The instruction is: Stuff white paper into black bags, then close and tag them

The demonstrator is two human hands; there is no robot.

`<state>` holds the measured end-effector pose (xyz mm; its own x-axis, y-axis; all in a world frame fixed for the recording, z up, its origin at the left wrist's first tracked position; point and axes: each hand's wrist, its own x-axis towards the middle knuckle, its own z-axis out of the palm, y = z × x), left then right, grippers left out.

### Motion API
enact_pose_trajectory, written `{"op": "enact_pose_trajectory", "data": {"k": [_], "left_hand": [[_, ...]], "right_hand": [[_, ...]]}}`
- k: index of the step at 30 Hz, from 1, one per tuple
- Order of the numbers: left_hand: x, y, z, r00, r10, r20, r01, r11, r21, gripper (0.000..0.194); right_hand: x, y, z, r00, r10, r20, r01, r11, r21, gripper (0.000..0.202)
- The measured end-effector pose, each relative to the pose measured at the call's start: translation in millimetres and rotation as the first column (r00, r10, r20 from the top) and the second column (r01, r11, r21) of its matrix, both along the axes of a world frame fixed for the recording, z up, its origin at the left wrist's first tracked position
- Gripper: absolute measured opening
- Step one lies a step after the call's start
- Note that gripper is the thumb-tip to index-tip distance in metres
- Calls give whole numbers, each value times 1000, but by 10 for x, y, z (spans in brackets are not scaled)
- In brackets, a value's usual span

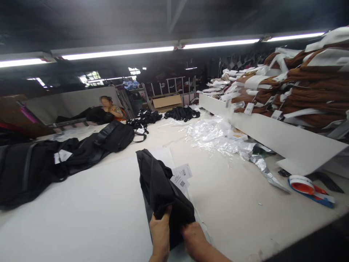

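Note:
A black fabric bag (158, 178) lies folded on the table in front of me, its far end pointing away. My left hand (160, 229) grips the near left part of the bag, thumb on top of the cloth. At the bag's near right edge, my right hand (195, 236) is closed on the black fabric, and its fingertips are partly hidden. White paper tags (181, 178) with printed codes stick out from the bag's right side. Under the bag is a white sheet (89, 211).
More black bags (109, 138) lie along the left. Clear plastic bags (218, 134) are heaped beyond, beside a white board (286, 134). A tape dispenser (308, 191) sits at right. Brown garments (311, 83) are stacked behind the board. Another person (109, 107) is at the far left.

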<state>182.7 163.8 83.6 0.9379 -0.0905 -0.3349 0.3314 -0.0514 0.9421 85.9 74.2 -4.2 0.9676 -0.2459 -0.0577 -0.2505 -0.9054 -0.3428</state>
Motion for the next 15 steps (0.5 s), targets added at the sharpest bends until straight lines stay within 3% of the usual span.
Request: {"op": "enact_pose_trajectory", "data": {"k": [2, 5, 8, 10, 15], "left_hand": [[35, 10, 24, 1000, -5, 7, 5, 1000, -27, 51], [100, 42, 60, 999, 17, 28, -15, 996, -86, 50], [130, 94, 37, 997, 47, 56, -41, 993, -113, 48], [115, 134, -14, 997, 44, 66, -39, 996, -82, 48], [32, 190, -42, 994, -6, 107, 10, 999, -33, 49]], "right_hand": [[-48, -104, 172, 999, 27, -38, -29, 998, -47, 37], [-15, -173, 387, 999, -8, 50, 8, 1000, -4, 24], [119, -60, 440, 986, -152, 74, 147, 987, 68, 19], [205, 89, 394, 984, -174, 39, 170, 981, 94, 20], [243, 491, 313, 994, 112, 10, -112, 989, 99, 30]]}}
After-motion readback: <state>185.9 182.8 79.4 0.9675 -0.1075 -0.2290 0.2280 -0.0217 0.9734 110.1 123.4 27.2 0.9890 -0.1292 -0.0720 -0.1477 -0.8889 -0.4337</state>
